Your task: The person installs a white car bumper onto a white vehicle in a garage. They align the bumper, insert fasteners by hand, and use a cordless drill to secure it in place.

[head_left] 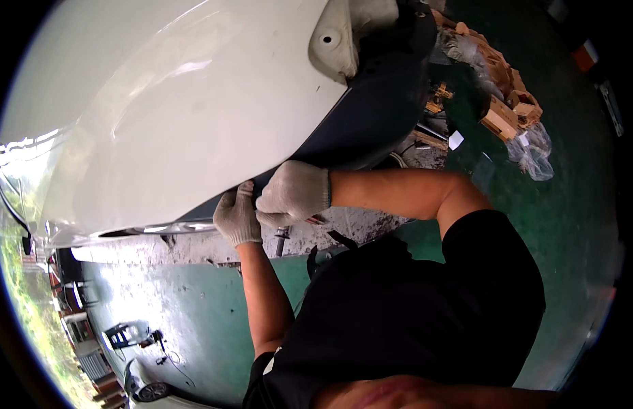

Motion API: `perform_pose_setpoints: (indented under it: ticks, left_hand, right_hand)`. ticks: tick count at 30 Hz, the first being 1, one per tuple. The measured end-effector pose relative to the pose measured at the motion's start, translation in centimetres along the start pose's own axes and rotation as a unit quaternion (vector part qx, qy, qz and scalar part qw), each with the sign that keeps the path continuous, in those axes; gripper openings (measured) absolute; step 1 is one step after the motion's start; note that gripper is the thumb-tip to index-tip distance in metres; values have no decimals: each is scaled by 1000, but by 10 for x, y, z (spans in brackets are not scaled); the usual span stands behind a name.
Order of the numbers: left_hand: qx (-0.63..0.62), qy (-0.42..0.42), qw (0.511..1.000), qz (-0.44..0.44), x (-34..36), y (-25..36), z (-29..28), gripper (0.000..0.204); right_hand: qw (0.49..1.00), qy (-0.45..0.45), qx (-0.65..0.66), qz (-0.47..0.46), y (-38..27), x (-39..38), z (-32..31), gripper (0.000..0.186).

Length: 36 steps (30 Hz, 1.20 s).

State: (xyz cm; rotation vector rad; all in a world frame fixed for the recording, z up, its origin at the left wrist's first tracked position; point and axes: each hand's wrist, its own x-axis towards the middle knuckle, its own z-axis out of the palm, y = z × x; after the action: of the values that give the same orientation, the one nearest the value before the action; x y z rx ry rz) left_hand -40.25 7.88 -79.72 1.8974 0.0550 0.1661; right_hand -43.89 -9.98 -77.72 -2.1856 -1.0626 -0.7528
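Both of my hands wear light knitted work gloves and are close together at the lower edge of a white car body panel (193,136). My left hand (237,218) has its fingers curled and its thumb raised against the black plastic wheel-arch liner (378,112). My right hand (294,194) is closed in a pinch just right of it, along the same edge where panel and liner meet. Whatever lies between the fingers of either hand is hidden or too small to make out. Above, a pale metal bracket (335,44) with a round hole shows at the panel's corner.
Below the car runs a worn, dirty light platform (357,221) with a dark-handled tool (281,242) near my hands. Cardboard boxes (500,119) and clear plastic wrap (532,151) lie on the green floor (568,225) to the right. Another car (142,383) stands at lower left.
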Motion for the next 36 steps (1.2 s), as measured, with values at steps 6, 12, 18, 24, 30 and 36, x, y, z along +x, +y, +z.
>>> perform_pose_setpoints:
  ticks: [6, 12, 18, 24, 30, 36]
  left_hand:
    - [-69, -35, 994, -79, 4, 0, -15, 32]
    - [-51, -15, 998, -25, 10, -31, -16, 36]
    - [-23, -22, 999, 7, 12, -22, -9, 45]
    - [-17, -57, 996, -62, 7, 10, -9, 41]
    - [28, -120, 992, -18, 14, 3, -35, 50]
    - [229, -107, 967, 19, 43, -25, -54, 73]
  right_hand:
    - [976, -23, 209, -63, -76, 27, 11, 34]
    - [986, -151, 41, -61, 9, 29, 28, 32]
    - [996, -27, 80, 0, 0, 9, 33, 34]
    - [985, 21, 172, -4, -60, 23, 6, 33]
    - [982, -116, 32, -146, -33, 11, 55, 26]
    - [997, -22, 66, -25, 4, 29, 70, 30]
